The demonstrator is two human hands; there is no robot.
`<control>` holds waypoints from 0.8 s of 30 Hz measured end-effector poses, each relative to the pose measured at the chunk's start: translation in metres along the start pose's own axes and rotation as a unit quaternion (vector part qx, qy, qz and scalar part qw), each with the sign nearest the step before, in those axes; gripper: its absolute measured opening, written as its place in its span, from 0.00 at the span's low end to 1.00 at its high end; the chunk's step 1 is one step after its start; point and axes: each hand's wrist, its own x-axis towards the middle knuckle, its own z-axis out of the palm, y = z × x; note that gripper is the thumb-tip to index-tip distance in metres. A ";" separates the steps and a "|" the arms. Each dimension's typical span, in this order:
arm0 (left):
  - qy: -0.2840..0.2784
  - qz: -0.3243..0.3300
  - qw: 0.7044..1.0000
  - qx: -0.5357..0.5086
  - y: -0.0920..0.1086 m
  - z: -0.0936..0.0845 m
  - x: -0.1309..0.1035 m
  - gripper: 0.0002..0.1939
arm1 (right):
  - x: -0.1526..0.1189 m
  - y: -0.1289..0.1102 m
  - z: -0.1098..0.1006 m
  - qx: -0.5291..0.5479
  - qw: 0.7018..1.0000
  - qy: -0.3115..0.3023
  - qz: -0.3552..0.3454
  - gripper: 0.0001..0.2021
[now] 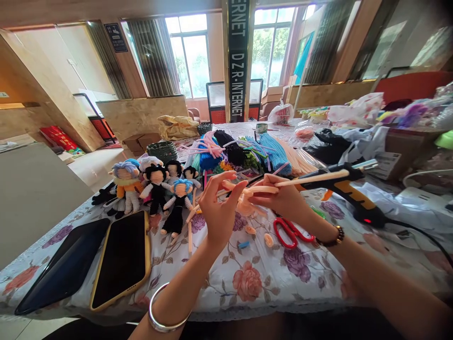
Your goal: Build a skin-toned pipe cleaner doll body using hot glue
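Peach piece (247, 206): we are handling it above the middle of the desk (212, 293), between both hands; its coiled body is showing while loose strands are sticking out, so we are judging it only partly made.
Right hand (287, 200): we are pinching the piece, with a long straight peach strand (318, 177) jutting right past the fingers.
Left hand (219, 208): we are holding thumb and forefinger narrowly apart beside the piece; whether they are gripping it, we cannot tell.
Dolls (155, 182): several are sitting at the left with hair and clothes on, apparently finished.
Small coils (268, 240): two peach ones are lying loose just left of the red scissors (285, 233), seemingly unattached parts.
Stem bundles (272, 153): they are lying heaped at the far side, leaving us plenty of material.
Glue gun (354, 193): it is resting at the right, its red light glowing.
Remaining: we are seeing neither hair nor clothing on the piece, so both are probably outstanding.
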 end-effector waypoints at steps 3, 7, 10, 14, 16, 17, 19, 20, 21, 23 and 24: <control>-0.046 -0.034 0.998 -0.024 -0.001 0.002 0.001 0.24 | 0.001 -0.001 -0.006 -0.009 0.998 0.043 -0.046 0.18; -0.149 -0.073 0.986 -0.005 -0.004 0.002 0.002 0.18 | 0.002 -0.002 -0.012 -0.028 0.993 0.069 -0.093 0.20; -0.209 -0.087 0.974 0.032 -0.005 0.002 0.002 0.13 | 0.000 -0.003 -0.014 -0.030 0.991 0.061 -0.112 0.18; -0.221 -0.082 0.969 0.074 -0.005 0.001 0.002 0.08 | 0.000 -0.004 -0.017 -0.016 0.993 0.024 -0.118 0.16; -0.210 -0.076 0.972 0.073 -0.004 0.000 0.002 0.07 | -0.001 -0.006 -0.020 -0.021 0.993 0.004 -0.117 0.16; -0.203 -0.074 0.974 0.067 -0.005 0.000 0.001 0.07 | -0.001 -0.007 -0.022 -0.025 0.993 -0.007 -0.117 0.15; -0.192 -0.075 0.977 0.052 -0.005 0.000 0.001 0.07 | -0.002 -0.011 -0.025 -0.034 0.992 -0.033 -0.116 0.15; -0.186 -0.074 0.979 0.045 -0.005 0.000 0.001 0.06 | -0.003 -0.014 -0.027 -0.035 0.991 -0.050 -0.115 0.14; -0.179 -0.073 0.980 0.042 -0.006 0.000 0.001 0.06 | -0.004 -0.017 -0.029 -0.034 0.991 -0.068 -0.111 0.14; -0.161 -0.069 0.984 0.043 -0.007 0.000 0.001 0.06 | -0.005 -0.022 -0.032 -0.022 0.991 -0.088 -0.101 0.14; -0.148 -0.068 0.986 0.045 -0.007 0.000 0.001 0.05 | -0.005 -0.024 -0.034 -0.007 0.991 -0.088 -0.096 0.14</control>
